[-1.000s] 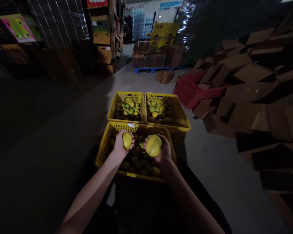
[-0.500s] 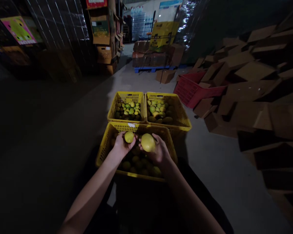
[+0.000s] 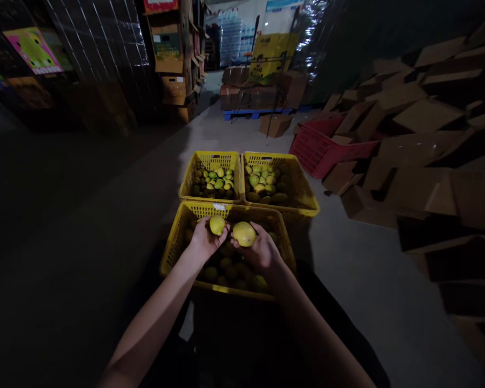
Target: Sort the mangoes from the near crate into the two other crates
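My left hand [image 3: 205, 240] is closed around a small yellow lemon [image 3: 217, 225]. In my right hand [image 3: 263, 247] rests a larger yellow lemon [image 3: 244, 234], gripped from its right side and below. Both hands are side by side above the near yellow crate [image 3: 170, 245], where more lemons [image 3: 226, 264] lie in shadow. Behind it stand two more yellow crates. The back left crate [image 3: 181, 186] holds small green and yellow lemons [image 3: 219, 184]. Larger ones [image 3: 259, 188] are heaped toward the left of the back right crate [image 3: 307, 196].
Piled cardboard boxes [image 3: 420, 145] and a red crate [image 3: 313, 151] spread along the right. A blue pallet [image 3: 254, 114] with boxes stands farther back. Stacked cartons [image 3: 173, 89] rise at the back left. Grey concrete floor [image 3: 347, 269] surrounds the crates.
The lemon in my right hand has turned, now showing a longer side and an end. The one in my left hand has turned slightly too. Both hands stay over the near crate.
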A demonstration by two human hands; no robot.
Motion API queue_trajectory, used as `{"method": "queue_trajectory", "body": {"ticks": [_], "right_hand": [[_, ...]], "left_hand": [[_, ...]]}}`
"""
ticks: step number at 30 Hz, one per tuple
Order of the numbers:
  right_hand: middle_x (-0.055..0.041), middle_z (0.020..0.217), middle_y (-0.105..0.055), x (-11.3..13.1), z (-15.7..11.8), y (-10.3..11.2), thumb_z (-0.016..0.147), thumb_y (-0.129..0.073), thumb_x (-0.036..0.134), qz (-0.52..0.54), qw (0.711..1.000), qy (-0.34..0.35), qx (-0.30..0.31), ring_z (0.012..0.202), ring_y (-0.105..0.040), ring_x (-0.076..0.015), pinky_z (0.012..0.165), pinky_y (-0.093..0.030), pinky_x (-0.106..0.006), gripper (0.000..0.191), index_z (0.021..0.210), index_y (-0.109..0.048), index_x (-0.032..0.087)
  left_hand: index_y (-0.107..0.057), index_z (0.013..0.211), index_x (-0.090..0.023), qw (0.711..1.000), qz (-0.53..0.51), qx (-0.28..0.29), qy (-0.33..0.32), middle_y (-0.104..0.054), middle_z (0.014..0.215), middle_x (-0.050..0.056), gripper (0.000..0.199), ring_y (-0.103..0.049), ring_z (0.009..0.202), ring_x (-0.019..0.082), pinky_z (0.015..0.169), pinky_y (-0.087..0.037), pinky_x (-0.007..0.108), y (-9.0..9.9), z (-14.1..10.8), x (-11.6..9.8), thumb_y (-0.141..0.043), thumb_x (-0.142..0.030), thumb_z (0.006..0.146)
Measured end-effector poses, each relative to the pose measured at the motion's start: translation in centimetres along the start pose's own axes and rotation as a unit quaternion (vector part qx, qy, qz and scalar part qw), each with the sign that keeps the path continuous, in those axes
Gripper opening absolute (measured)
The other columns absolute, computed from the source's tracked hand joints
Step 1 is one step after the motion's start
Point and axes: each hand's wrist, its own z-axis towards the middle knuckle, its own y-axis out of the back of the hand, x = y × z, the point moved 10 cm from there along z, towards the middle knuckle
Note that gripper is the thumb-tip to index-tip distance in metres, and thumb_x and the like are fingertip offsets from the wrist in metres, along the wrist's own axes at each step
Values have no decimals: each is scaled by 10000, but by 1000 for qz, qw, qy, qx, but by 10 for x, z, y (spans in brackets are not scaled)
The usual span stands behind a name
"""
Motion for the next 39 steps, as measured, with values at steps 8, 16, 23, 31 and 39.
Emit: {"method": "queue_trajectory", "body": {"ticks": [8, 16, 23, 31, 39], "right_hand": [[-37, 555, -624, -42, -15, -9, 728, -502, 388, 150, 958, -243, -21, 579, -626, -203, 511, -520, -319, 191, 699, -538, 203], [-26, 556, -621, -43, -12, -8, 711, -529, 417, 139, 964, -224, 7, 579, -627, -207, 516, -513, -318, 213, 701, -528, 204], [-54, 564, -630, -31, -9, -7, 726, -528, 441, 96, 981, -167, 6, 597, -630, -226, 533, -525, -349, 237, 677, -553, 210], [-92, 663, -658, -35, -9, -8, 711, -538, 452, 145, 973, -181, 14, 641, -638, -250, 525, -521, -361, 262, 782, -589, 206], [-59, 682, -659, -48, -16, -9, 715, -531, 351, 271, 926, -261, -30, 576, -611, -202, 479, -506, -309, 263, 921, -556, 188]], "left_hand": [[-600, 935, -82, 999, 24, 29, 6, -644, 735, 90, 239, -621, 640, 149, 530, -524, 216, -5, -4, 1, -463, -248, 831], [-590, 844, -95, 1000, 4, 9, 7, -605, 633, 66, 218, -592, 578, 135, 474, -506, 195, -7, -8, 1, -450, -261, 832], [-592, 792, -106, 999, 22, 27, 31, -606, 624, 38, 210, -577, 523, 106, 472, -494, 186, -10, -10, 4, -441, -244, 842], [-604, 784, -104, 999, 26, 12, 38, -621, 605, 39, 238, -587, 508, 111, 473, -483, 192, -8, -16, 3, -411, -232, 838], [-616, 856, -91, 999, 22, 19, 39, -627, 613, 38, 228, -589, 506, 114, 467, -485, 192, -8, -17, 4, -425, -203, 800]]}}
